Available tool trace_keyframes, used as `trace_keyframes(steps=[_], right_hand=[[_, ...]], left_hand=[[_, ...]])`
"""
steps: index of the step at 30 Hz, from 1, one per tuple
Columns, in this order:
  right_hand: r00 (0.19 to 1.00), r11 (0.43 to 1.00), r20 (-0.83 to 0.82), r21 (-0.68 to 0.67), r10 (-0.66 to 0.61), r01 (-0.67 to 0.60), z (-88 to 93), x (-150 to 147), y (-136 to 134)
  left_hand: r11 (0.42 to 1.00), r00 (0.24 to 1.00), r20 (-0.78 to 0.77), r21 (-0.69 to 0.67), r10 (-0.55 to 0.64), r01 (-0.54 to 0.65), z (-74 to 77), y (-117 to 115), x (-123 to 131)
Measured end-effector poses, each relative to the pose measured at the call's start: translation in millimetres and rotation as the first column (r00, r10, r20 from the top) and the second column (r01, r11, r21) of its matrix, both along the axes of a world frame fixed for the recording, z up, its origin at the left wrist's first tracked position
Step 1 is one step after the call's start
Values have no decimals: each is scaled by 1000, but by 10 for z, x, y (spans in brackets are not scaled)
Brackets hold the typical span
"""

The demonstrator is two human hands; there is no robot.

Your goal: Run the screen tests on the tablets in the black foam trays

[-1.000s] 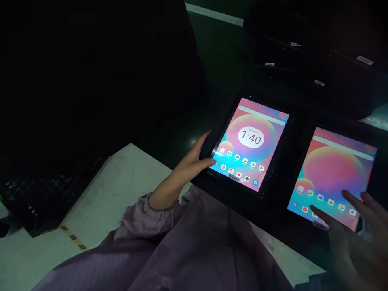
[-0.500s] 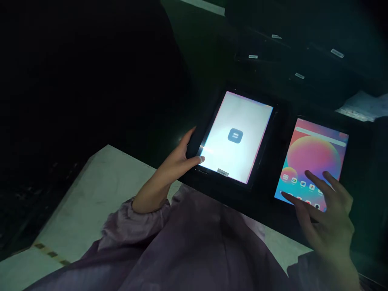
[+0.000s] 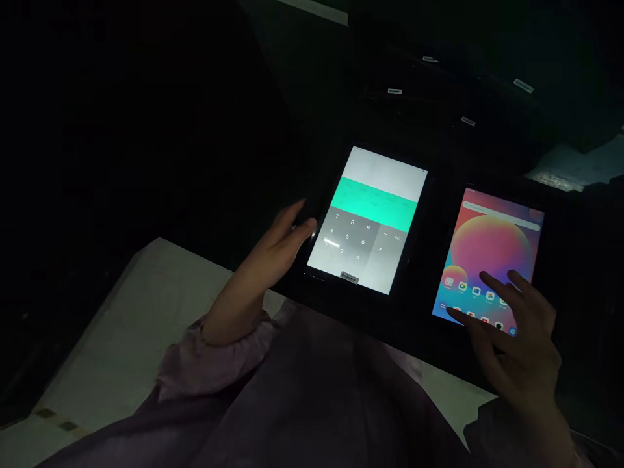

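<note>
Two lit tablets lie side by side on a dark surface. The left tablet shows a calculator screen with grey number keys and a green band; a small label is stuck near its lower edge. My left hand is at that tablet's left edge, thumb and forefinger apart, gripping nothing that I can see. Over the lower part of the right tablet my right hand has its fingers spread. One fingertip is at the lower-left icon on its colourful home screen; whether it touches the glass I cannot tell.
Several small white labels show on dark shapes further back. A crumpled clear plastic bag lies at the right. Below the dark edge, a pale floor carries a dashed yellow and dark strip. The left side is nearly black.
The left tablet has gone from a white screen with one icon to the calculator. My left thumb has moved off its screen to the edge. My right hand stays over the right tablet.
</note>
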State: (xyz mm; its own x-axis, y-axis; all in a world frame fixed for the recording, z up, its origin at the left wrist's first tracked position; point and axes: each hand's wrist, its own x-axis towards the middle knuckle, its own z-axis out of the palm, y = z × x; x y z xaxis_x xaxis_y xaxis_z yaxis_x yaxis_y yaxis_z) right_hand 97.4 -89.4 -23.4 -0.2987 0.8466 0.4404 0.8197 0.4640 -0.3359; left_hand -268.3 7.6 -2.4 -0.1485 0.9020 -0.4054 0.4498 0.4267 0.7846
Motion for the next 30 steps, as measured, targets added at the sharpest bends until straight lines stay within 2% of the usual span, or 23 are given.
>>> trace_keyframes(steps=[3, 6, 9, 12, 14, 16, 18, 20, 24, 27, 30], right_hand=[[1000, 1000, -19, 1, 5, -5, -15, -29, 19], [999, 1000, -32, 4, 0, 0, -38, -48, -1], [1000, 1000, -19, -16, -12, 12, -43, -33, -27], [999, 999, -15, -8, -36, 36, 12, 62, 19], [994, 993, -32, 61, -104, 105, 70, 174, 115], [972, 965, -64, 126, -225, 232, 105, 300, 250], [936, 920, -123, 181, -330, 348, 84, 408, 386], [910, 890, -153, 200, -386, 411, 12, 477, 484], [874, 870, -77, 90, -479, 485, -129, 512, 518], [876, 873, -46, 73, -480, 482, -142, 506, 491], [907, 904, -26, 64, -421, 422, -122, 501, 494]], left_hand=[[998, 998, -55, 58, -16, 19, -31, 115, 112], [987, 984, -162, 125, -78, 99, -127, 182, 211], [981, 972, -213, 140, -100, 131, -188, 189, 236], [982, 966, -233, 127, -108, 140, -187, 174, 212], [980, 962, -245, 128, -119, 153, -177, 169, 197], [978, 962, -245, 137, -119, 156, -172, 170, 192], [981, 969, -234, 149, -84, 121, -169, 168, 200], [986, 978, -207, 158, -10, 43, -158, 160, 218], [982, 985, -136, 171, 103, -79, -114, 128, 261], [979, 985, -135, 183, 111, -85, -98, 126, 276], [980, 983, -148, 183, 105, -77, -105, 144, 274]])
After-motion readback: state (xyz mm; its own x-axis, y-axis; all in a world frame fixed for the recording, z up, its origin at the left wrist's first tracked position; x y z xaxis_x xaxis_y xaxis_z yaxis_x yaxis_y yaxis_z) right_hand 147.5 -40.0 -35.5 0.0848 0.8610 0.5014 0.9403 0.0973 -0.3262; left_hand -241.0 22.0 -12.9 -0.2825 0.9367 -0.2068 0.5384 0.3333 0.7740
